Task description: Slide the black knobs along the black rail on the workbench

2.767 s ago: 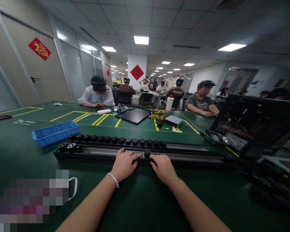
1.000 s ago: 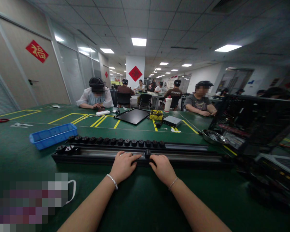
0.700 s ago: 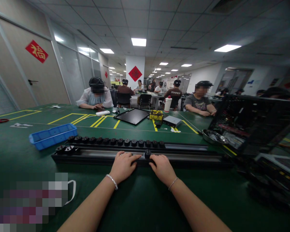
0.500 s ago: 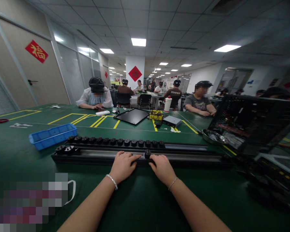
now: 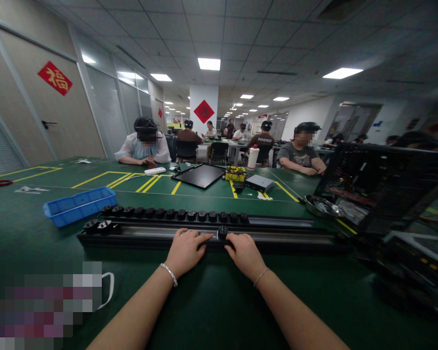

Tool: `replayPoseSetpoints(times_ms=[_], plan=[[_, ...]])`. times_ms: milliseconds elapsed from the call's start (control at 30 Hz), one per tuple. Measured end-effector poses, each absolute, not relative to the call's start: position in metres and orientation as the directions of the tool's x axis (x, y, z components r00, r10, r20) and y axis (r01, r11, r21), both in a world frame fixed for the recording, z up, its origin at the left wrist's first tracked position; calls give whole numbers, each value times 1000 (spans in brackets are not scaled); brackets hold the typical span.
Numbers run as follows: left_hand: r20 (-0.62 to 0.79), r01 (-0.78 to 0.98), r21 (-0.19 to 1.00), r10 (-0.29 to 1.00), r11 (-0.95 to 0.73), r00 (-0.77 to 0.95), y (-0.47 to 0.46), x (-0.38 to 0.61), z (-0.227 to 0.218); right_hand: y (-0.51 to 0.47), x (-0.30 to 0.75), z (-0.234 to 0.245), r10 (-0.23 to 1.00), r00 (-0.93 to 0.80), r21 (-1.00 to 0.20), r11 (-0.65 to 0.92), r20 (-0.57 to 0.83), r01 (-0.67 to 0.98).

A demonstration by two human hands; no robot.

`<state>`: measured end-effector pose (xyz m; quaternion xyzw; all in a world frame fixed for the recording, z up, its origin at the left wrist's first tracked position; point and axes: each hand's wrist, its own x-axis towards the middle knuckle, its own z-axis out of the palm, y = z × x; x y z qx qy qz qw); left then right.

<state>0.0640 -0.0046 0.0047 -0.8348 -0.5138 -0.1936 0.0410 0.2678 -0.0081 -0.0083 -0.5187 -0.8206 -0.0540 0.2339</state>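
Observation:
A long black track with a shiny metal channel lies crosswise in front of me. One small black block with prongs, like a power plug or socket module, sits in it between my hands. My left hand rests on the track's near side, fingers spread, its index fingertip just left of the block. My right hand lies at the block's right, index fingertip beside or touching it, thumb apart at the front edge. Two similar blocks sit at the track's left end. Behind runs a second track with a row of several such blocks.
A blue bin stands at the left rear. To the right are a metal bowl and an open computer case. A black panel, a grey box and a bottle lie farther back. Two people sit opposite.

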Motion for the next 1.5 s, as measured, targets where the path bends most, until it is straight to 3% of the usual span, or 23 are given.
replayPoseSetpoints(times_ms=[1500], plan=[[366,874,128,842,-468,397,-4,64,4,-6,268,-9,824,-349,-172,461,446,871]])
